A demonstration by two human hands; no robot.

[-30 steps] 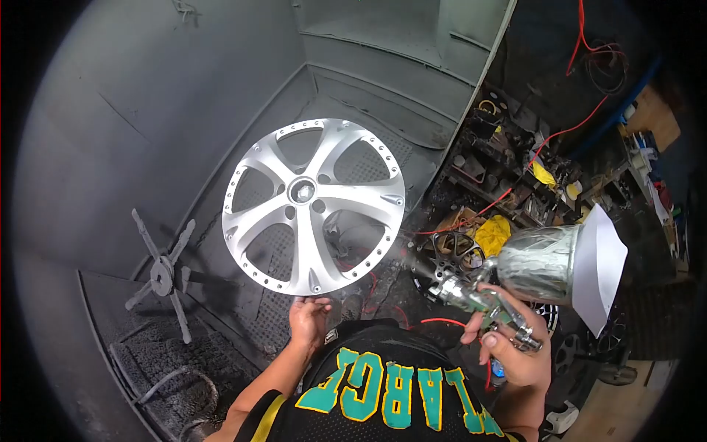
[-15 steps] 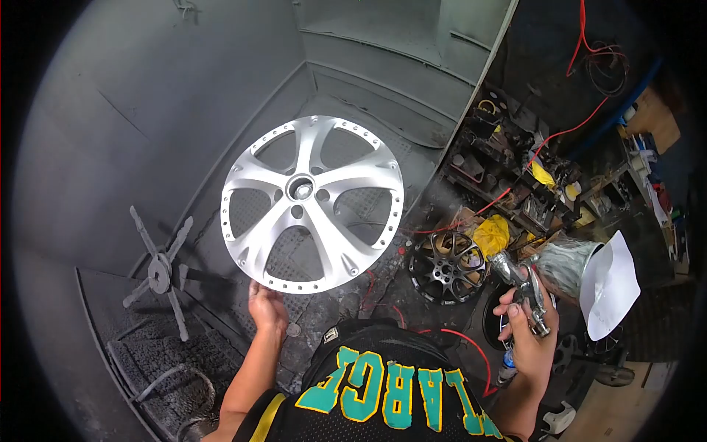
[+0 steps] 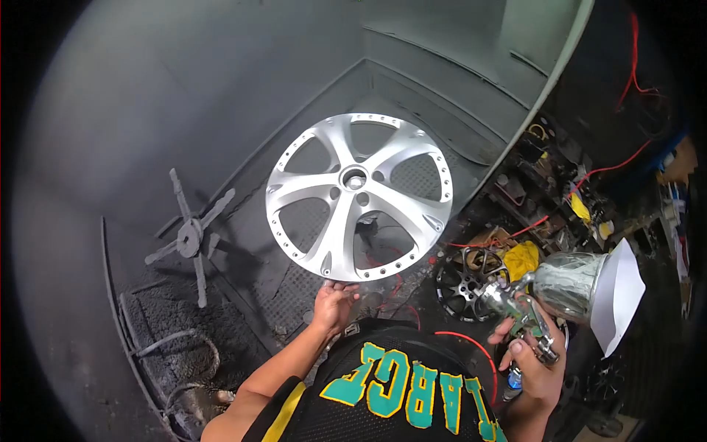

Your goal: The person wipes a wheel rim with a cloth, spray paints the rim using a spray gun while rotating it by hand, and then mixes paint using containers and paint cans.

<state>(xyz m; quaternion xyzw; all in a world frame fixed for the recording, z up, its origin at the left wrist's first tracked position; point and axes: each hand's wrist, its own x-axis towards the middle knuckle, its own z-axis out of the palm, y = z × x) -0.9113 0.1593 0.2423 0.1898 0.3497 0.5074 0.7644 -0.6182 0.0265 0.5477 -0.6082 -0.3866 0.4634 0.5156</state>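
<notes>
A silver five-spoke wheel face (image 3: 340, 243) with small holes around its rim fills the middle of the view, face up. My left hand (image 3: 335, 306) grips its near edge from below, the fingers partly hidden under the rim. In my right hand (image 3: 536, 361) is a metal spray gun (image 3: 526, 317), with the fingers wrapped around its handle. A cloudy paint cup (image 3: 571, 283) sits on the gun, and a white sheet (image 3: 617, 298) covers the cup's far end. The gun stays apart from the wheel, to its right.
Grey booth walls (image 3: 184, 88) rise at left and back. A paint-caked spoked stand (image 3: 189, 237) is at left. A dark wheel (image 3: 462, 289) lies behind the gun. Red hose (image 3: 479, 346) runs near my right arm. Cluttered shelves (image 3: 545, 199) line the right side.
The silver wheel has turned counterclockwise, its near edge moving right along with my left hand. The view has shifted too. My right hand still holds the spray gun.
</notes>
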